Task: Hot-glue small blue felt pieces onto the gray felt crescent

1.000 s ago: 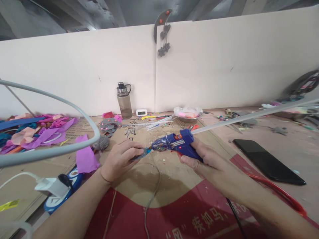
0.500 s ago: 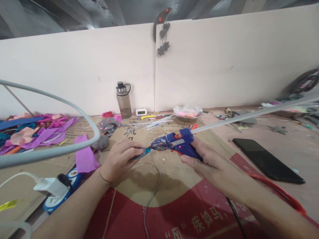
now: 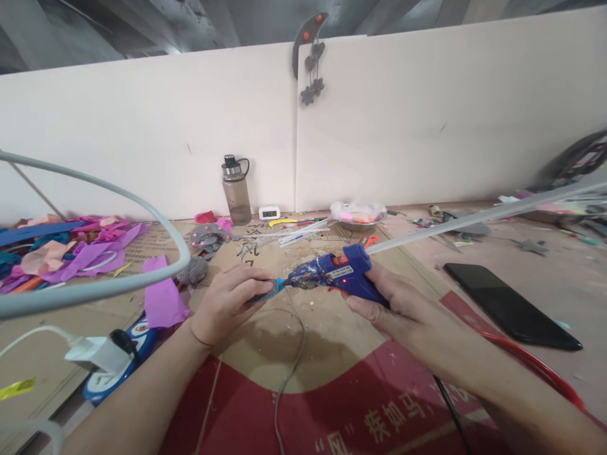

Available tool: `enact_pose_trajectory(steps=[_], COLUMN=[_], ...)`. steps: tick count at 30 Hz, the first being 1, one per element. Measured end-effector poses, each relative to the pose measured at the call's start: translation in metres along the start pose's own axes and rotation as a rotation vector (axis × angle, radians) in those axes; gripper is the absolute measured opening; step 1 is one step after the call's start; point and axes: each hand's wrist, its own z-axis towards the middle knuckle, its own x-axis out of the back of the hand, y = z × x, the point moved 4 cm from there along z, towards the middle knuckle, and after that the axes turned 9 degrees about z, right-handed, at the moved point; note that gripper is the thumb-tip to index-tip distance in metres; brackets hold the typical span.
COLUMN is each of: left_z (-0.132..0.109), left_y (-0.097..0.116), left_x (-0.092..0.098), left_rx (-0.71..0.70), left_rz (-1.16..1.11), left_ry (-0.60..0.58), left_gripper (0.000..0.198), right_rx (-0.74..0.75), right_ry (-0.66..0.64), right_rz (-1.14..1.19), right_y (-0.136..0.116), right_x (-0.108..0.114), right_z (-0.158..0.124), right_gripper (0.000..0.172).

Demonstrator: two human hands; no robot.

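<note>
My right hand (image 3: 393,306) is wrapped round the handle of a blue hot glue gun (image 3: 334,273), whose red light is on. A long clear glue stick (image 3: 474,218) sticks out of its back toward the right. The gun's nozzle touches the end of a small grey felt piece (image 3: 263,293) pinched in my left hand (image 3: 226,302). Both hands hover over a brown cardboard sheet (image 3: 308,328) with a red printed part near me.
A grey hoop (image 3: 142,208) arches at left over purple and pink felt scraps (image 3: 80,253). A white plug and blue power strip (image 3: 102,360) lie near left. A water bottle (image 3: 236,191), small clock (image 3: 269,213) and bowl (image 3: 358,215) stand by the white wall. A black phone (image 3: 509,308) lies at right.
The glue gun and my right hand have shifted slightly to the right and down; my left hand keeps its pinch on the grey piece.
</note>
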Motion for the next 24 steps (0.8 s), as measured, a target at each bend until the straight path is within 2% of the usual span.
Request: enact_pose_trajectory(steps=[9,19,24], left_z=[0.001,0.0,0.001], left_y=[0.002,-0.001,-0.001], left_x=[0.001,0.001,0.001], left_rx=[-0.022,0.033,0.063], left_rz=[0.0,-0.007,-0.012], left_ry=[0.008,0.021,0.044], left_gripper=[0.02,0.023,0.022], right_rx=[0.016,-0.001,-0.064], right_ry=[0.007,0.002,0.024], right_rz=[0.003,0.008,-0.001], right_y=[-0.004,0.003,0.01], right_x=[0.0,0.0,0.0], right_z=[0.003,-0.004,-0.006], right_gripper=[0.064,0.064,0.069])
